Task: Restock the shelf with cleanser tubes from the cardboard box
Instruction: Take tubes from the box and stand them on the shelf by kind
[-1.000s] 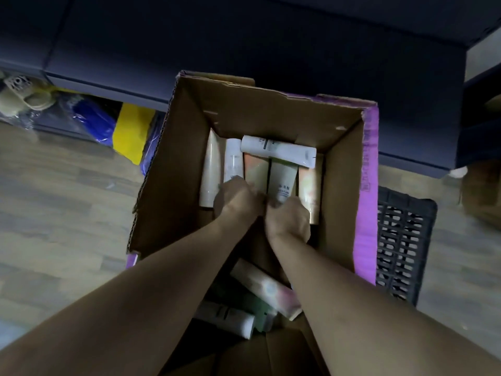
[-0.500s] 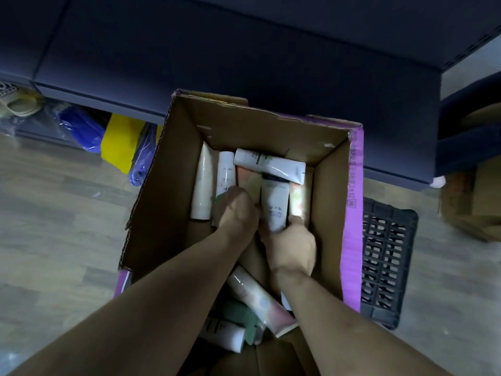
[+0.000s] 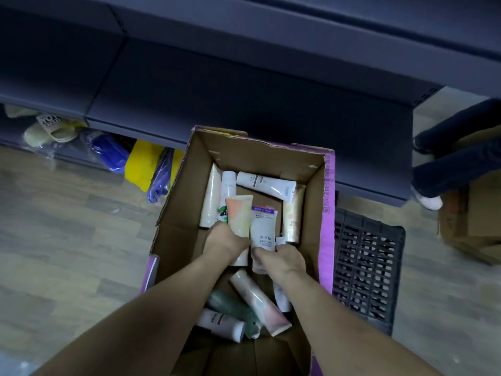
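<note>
Nearest the camera, both forearms reach down into the open cardboard box (image 3: 179,221) on the wooden floor (image 3: 67,240). Below the wrists, loose tubes lie on the box bottom: a white tube (image 3: 221,324), a green tube (image 3: 233,310) and a peach-tipped tube (image 3: 260,302) resting across it.

The left hand (image 3: 226,244) has its fingers curled round the lower end of a peach tube (image 3: 238,215), which stands raised with its crimped end up. The right hand (image 3: 280,260) grips the lower end of a white tube with a blue band (image 3: 262,226), just beside the peach tube; the two tubes touch along their sides.

Farther in, more tubes lie against the far wall, with one white labelled tube (image 3: 267,184) lying across the others.

To the right of the box sits a black crate (image 3: 366,267). Beyond the box is the dark shelf (image 3: 244,90), its surface bare where visible. At far right, a person's legs (image 3: 458,158) stand near another carton (image 3: 471,229).
</note>
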